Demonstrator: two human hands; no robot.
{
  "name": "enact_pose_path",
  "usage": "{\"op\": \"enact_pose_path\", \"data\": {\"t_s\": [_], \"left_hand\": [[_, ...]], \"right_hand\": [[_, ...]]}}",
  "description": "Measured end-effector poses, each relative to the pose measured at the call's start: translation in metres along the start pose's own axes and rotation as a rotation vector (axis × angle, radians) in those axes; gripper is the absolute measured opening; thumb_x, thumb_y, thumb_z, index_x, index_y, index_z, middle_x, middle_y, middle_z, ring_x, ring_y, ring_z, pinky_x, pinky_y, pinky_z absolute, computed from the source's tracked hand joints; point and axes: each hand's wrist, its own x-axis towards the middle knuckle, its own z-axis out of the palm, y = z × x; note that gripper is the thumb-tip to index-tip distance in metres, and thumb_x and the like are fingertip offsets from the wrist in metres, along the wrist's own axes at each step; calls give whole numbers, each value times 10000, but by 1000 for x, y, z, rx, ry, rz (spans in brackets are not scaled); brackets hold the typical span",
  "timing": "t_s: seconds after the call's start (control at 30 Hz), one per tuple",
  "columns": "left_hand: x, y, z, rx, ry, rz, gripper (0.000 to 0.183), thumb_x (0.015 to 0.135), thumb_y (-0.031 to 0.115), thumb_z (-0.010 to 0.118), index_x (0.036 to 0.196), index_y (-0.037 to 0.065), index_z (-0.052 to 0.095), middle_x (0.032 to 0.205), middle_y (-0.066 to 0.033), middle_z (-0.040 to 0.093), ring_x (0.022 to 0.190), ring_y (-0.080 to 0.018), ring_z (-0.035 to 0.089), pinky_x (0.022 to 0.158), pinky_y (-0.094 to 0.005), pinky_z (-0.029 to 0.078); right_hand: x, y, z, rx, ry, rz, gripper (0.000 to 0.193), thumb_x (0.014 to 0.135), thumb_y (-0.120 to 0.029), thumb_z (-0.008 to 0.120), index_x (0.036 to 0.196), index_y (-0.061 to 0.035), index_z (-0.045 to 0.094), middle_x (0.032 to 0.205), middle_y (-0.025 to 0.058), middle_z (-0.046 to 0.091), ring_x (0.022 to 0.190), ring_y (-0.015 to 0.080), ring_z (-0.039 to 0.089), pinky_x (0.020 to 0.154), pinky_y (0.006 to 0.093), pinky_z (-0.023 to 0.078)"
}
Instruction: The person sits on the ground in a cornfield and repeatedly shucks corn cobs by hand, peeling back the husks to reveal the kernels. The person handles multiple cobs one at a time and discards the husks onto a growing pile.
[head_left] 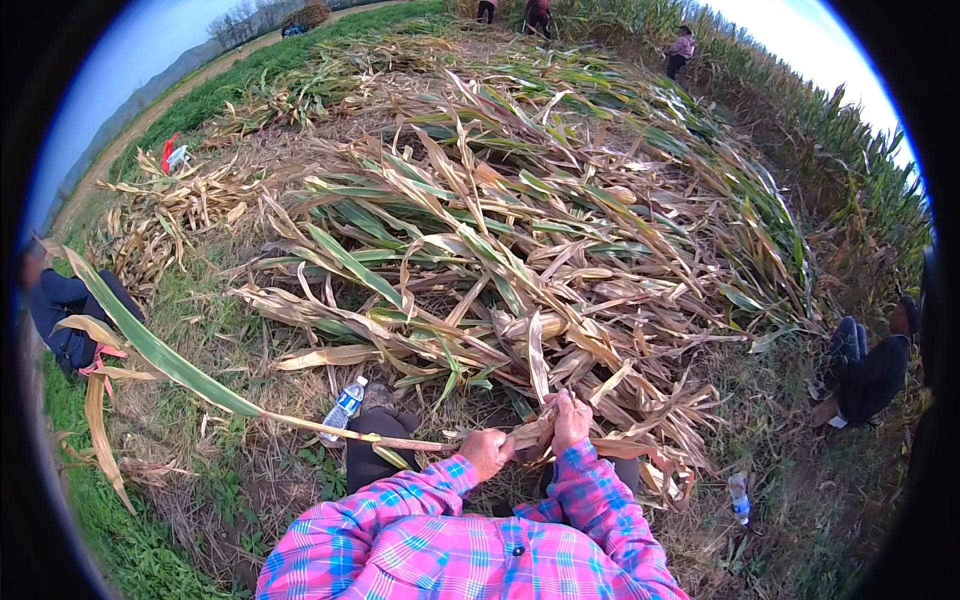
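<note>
My left hand [487,453] is closed around a long corn stalk [400,442], close to its lower end. The stalk reaches out to the left, where a green and yellow leaf [170,362] rises from it. Between my hands is a brown, dry bundle of husk [532,436], apparently around an ear whose kernels I cannot see. Just right of it and a little higher, my right hand [571,418] pinches the dry husk. One pale husk strip [538,355] stands up beside my right fingers.
A big heap of cut corn stalks [450,250] spreads ahead. Water bottles lie near my left knee [344,408] and on the right ground [739,497]. People sit at the left [75,310] and right [868,375]; others are far off. Standing corn [850,170] lines the right.
</note>
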Motion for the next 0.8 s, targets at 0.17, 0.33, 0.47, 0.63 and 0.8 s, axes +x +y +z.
{"op": "enact_pose_path", "data": {"t_s": [0.17,0.33,0.47,0.63,0.8], "left_hand": [[-2,-4,-4,246,17,309,231,723,136,587,529,64,486,517,-88,483,471,-270,514,442,-384,421],[-3,-11,-21,504,17,550,170,744,136,566,591,80,520,573,-38,522,558,-215,550,486,-349,441],[-6,-28,-21,476,-94,447,102,734,127,565,640,89,552,589,-18,520,576,-188,547,479,-335,437],[-10,-66,-20,554,-176,385,116,745,193,549,667,109,570,640,-7,533,696,-183,552,584,-347,429],[2,-73,-23,627,-373,271,137,755,223,524,692,111,573,688,3,557,772,-178,555,668,-358,407]], "right_hand": [[39,20,-36,-65,62,-56,302,856,-234,500,712,3,618,621,14,521,591,104,458,570,245,373],[72,21,-84,365,478,173,207,875,-224,479,833,-28,533,744,89,576,647,222,562,617,372,487],[58,10,-86,320,362,70,243,870,-258,506,754,-49,552,668,48,552,592,181,541,572,324,465],[22,-5,-73,314,92,108,329,880,-295,496,792,7,591,722,82,587,633,200,566,563,313,463],[4,0,-75,684,56,331,310,866,-320,522,900,-12,522,845,121,583,726,261,587,665,419,496]]}}
